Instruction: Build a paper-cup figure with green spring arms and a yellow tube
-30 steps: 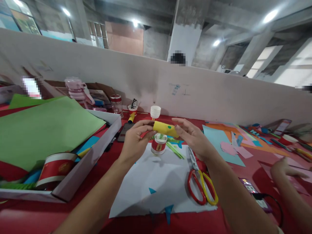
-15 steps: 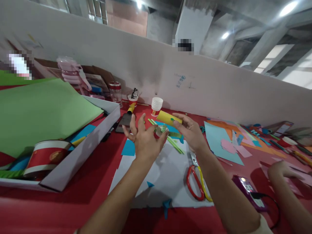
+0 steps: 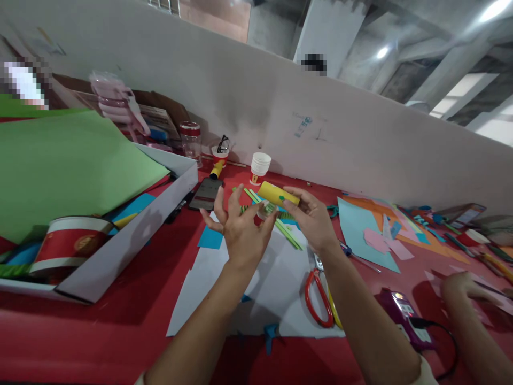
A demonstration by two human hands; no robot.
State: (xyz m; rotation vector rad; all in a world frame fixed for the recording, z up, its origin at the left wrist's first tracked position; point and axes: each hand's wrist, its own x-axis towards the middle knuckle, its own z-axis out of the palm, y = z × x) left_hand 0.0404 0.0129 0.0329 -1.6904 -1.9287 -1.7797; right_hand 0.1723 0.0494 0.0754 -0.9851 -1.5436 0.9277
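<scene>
My right hand (image 3: 312, 216) grips a yellow paper tube (image 3: 272, 192) near its right end; a small green patch shows on the tube by the thumb. Just left of it, my left hand (image 3: 244, 230) pinches a small clear roll of tape (image 3: 264, 210) between thumb and index finger, its other fingers spread. Behind the hands lie green paper strips (image 3: 286, 233) and a folded green strip, partly hidden. Below, scissors (image 3: 318, 299) with red and yellow handles rest on the white paper (image 3: 272, 283), partly covered by my right forearm.
A white box (image 3: 176, 187) with green paper and a cup stands at left. Stacked paper cups (image 3: 259, 168), a phone (image 3: 206, 193) and a glass jar (image 3: 191, 141) sit farther back. At right are coloured paper sheets (image 3: 352, 230), a purple device (image 3: 404, 318) and another person's hand (image 3: 460, 286).
The view has shifted slightly. My hands keep their hold on the tube and the tape roll, with hardly any movement between them.
</scene>
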